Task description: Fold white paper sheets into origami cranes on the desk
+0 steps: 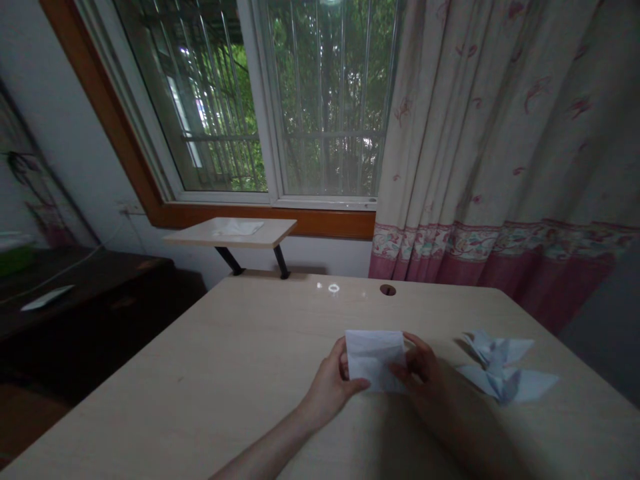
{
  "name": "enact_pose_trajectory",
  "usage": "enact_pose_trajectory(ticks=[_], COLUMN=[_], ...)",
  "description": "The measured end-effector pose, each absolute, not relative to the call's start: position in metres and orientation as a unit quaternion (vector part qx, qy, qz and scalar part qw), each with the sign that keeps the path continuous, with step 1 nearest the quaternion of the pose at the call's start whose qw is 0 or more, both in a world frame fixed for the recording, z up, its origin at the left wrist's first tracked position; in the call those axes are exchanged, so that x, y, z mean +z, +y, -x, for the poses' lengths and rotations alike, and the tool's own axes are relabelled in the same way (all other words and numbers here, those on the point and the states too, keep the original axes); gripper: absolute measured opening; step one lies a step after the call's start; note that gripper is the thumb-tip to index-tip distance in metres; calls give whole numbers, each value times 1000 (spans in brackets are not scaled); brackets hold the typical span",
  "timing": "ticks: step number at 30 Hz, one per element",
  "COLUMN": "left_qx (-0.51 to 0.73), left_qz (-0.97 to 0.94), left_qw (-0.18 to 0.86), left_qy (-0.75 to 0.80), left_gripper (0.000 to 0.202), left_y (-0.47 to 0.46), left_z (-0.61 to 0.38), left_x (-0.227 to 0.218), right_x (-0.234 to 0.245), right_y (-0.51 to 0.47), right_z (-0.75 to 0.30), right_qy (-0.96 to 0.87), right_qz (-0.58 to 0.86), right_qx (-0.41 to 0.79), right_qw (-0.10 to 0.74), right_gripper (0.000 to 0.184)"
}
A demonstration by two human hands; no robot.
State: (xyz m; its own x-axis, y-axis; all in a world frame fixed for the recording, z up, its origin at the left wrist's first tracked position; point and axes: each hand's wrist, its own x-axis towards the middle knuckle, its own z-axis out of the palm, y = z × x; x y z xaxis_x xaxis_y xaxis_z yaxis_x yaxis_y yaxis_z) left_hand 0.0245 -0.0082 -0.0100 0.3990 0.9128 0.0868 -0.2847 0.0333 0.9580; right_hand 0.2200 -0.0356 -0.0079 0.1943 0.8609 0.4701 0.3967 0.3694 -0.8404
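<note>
White sheet of paper (375, 360) front and centre, held just above a pale wood-grain desk (150, 407)!

— Grip on it?

— Both hands on the sheet! Left hand (330, 387), thumb across the front, fingers (340, 367) curled behind the left edge: a narrow pinch. Right hand (417, 363), deep in shadow, fingers (413, 353) closed on the right edge: narrow again.

— Contact with the desk?

— Too close to call from the head view! Lower edge right over the surface, no clear gap.

— Next to the hands?

— Just past the right hand, folded white origami pieces (505, 367), flat on the desk, one against the other.

— And farther out?

— Round cable hole (387, 290) near the desk's far edge. Beyond that, a small pale shelf (275, 233) under a barred window (325, 100), white paper (237, 228) on top. Off left, a dark wooden cabinet (85, 283) with a white paper slip (47, 297). Off right, a floral curtain (500, 133) with a pink border!
</note>
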Motion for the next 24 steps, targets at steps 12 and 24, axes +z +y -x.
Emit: enact_pose_trajectory(ticks=[12,24], left_qx=[504,516], left_qz=[-548,-566], left_qw=[558,560], left_qy=[367,316], left_gripper=[32,29], left_y=[-9,-12], left_z=[-17,-17], left_x=[-2,2], right_x=[22,48], right_y=[-47,-59], right_z=[-219,-225], right_qy=[-650,-730], right_qz=[556,539], right_qx=[158,73], right_qw=[493,415], right_gripper=[12,28])
